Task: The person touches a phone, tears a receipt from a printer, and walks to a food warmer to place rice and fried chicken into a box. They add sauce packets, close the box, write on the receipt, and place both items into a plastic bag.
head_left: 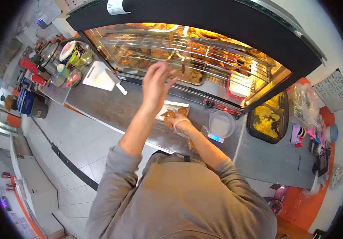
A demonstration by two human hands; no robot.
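"Browned food pieces [167,119], right there at the white tray [175,104], front and centre on the dark counter [135,103]!"

"And who's got them?"

"Right hand [182,126], in a clear glove, fingers curled around some of them, just over the tray's near edge!"

"What about the left?"

"Left hand [154,88], bare and up high, fingers loosely parted, nothing visible in its grasp! It's in front of the lit display cabinet [203,16]; whether it touches the glass, I can't tell."

"Give me the surroundings!"

"Off to the right of the tray, a round clear container [221,124] with a glowing blue scale display [216,138] just beside it. Over on the left, a knife [117,82] by the white cutting board [95,77]."

"And farther right?"

"Black pan [255,133], yellow food [263,115] inside it!"
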